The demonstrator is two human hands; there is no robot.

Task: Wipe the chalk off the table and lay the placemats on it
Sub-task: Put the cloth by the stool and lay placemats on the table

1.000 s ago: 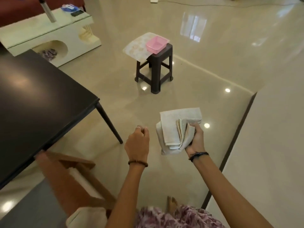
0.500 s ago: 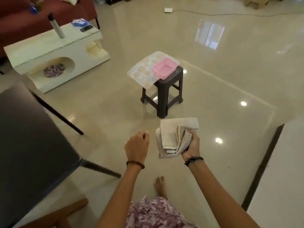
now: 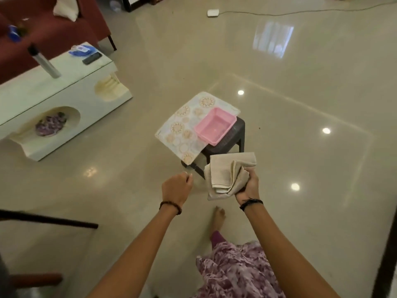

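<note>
Home living room, red sofa, white coffee table, glossy tiled floor

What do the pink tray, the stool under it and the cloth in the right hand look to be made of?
Pink tray: likely glossy, slightly translucent moulded plastic. Stool: dark brown, probably moulded plastic with a woven-look texture. Cloth: soft beige woven fabric, matte, folded in layers in the right hand.

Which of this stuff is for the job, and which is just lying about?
Job: folded cloth in right hand; placemat on stool.
Lying about: pink tray, remote, bottle, white coffee table.
</note>
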